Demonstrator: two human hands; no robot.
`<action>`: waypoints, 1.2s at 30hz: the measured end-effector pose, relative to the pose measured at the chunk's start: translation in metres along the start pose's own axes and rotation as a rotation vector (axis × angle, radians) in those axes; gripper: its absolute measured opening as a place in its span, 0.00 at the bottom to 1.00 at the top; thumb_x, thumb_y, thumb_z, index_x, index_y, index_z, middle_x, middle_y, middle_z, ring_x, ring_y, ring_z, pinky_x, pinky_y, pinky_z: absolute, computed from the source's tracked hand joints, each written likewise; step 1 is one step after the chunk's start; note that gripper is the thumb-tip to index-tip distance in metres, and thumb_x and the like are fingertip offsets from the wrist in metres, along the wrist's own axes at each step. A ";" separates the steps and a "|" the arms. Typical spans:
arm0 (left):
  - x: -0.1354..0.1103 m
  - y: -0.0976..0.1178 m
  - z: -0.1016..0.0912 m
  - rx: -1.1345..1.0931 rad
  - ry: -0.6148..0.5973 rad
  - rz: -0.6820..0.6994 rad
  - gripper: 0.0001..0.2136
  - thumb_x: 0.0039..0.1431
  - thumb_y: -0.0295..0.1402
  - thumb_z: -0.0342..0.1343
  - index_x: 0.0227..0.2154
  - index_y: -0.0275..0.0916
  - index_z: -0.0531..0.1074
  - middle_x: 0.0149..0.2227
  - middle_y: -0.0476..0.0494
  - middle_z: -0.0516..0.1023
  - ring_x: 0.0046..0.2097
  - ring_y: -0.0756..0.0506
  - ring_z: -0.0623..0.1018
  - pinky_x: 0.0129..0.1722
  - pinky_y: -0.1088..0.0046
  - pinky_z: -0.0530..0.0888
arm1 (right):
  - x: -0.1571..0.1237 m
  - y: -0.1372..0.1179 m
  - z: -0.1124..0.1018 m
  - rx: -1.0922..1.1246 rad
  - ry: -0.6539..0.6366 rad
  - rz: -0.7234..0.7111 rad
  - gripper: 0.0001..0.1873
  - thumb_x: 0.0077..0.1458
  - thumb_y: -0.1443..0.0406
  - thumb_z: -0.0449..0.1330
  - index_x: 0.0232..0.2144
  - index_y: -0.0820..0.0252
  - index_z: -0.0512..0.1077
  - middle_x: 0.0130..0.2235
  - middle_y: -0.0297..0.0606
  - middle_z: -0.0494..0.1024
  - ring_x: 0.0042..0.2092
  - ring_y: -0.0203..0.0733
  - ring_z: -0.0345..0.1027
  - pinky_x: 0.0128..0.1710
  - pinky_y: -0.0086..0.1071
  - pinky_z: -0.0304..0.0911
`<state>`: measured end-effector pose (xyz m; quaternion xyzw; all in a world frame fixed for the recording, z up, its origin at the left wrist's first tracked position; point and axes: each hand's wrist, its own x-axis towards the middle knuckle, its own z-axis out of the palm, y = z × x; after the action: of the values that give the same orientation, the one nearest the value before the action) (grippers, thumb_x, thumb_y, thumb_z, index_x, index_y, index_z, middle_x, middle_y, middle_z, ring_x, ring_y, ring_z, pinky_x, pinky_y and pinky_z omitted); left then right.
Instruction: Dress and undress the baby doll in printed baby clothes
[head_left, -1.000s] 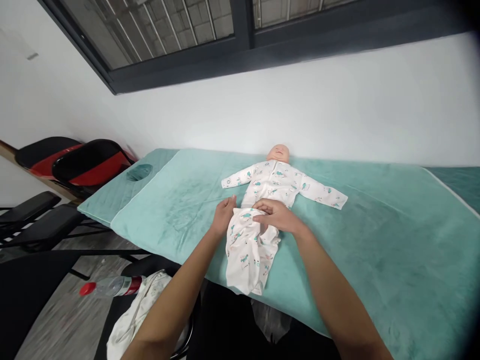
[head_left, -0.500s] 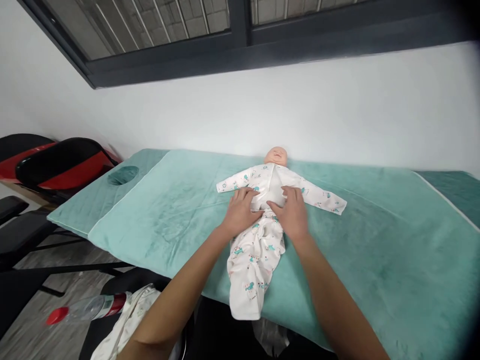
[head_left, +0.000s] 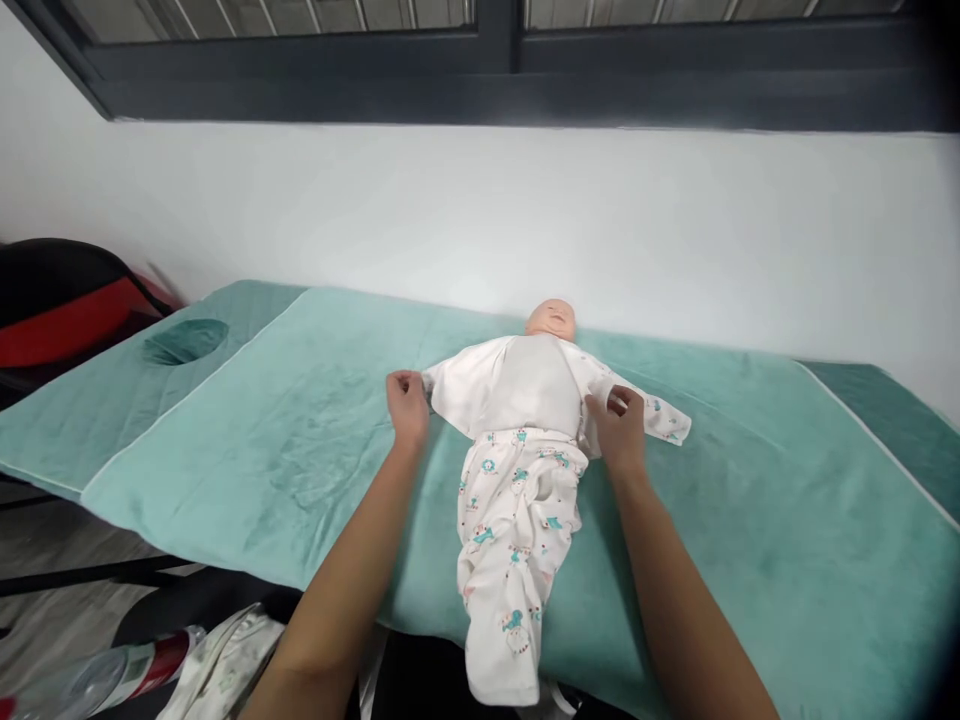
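A baby doll point(head_left: 551, 318) lies on its back, its head toward the wall. It has on a white printed baby shirt point(head_left: 463, 385) and matching trousers point(head_left: 517, 530) with teal figures. The shirt's front is spread apart, baring the pale torso point(head_left: 534, 385). My left hand point(head_left: 409, 408) is closed at the outer end of the panel on the left, pulled out sideways over the sleeve there. On the other side, my right hand point(head_left: 619, 428) pinches the opposite panel close to the doll's side. The right sleeve point(head_left: 666, 420) stretches out flat beyond it.
A teal padded bed point(head_left: 330, 400) with a face hole point(head_left: 186, 341) stands against the white wall, below a dark window frame point(head_left: 510, 85). A red and black chair point(head_left: 64, 310) is at the left. Lower left are a plastic bottle point(head_left: 105, 680) and a crumpled printed cloth point(head_left: 225, 665).
My hands have moved apart from the doll's belly, drawing the shirt's front open to both sides. More of the pale torso shows. The camera view has shifted somewhat.
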<state>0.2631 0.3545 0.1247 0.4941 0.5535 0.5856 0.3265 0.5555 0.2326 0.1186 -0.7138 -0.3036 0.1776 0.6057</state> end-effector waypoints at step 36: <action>-0.043 0.010 0.005 -0.103 -0.882 0.131 0.11 0.63 0.41 0.56 0.33 0.42 0.62 0.56 0.38 0.74 0.53 0.43 0.74 0.48 0.66 0.70 | -0.057 -0.024 -0.029 -0.328 -0.558 -0.587 0.16 0.57 0.52 0.65 0.29 0.57 0.70 0.57 0.45 0.64 0.60 0.52 0.58 0.59 0.44 0.58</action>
<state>0.2824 0.3145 0.1245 0.7136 0.2990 0.3652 0.5177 0.5251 0.1759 0.1410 -0.6087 -0.6697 0.1336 0.4039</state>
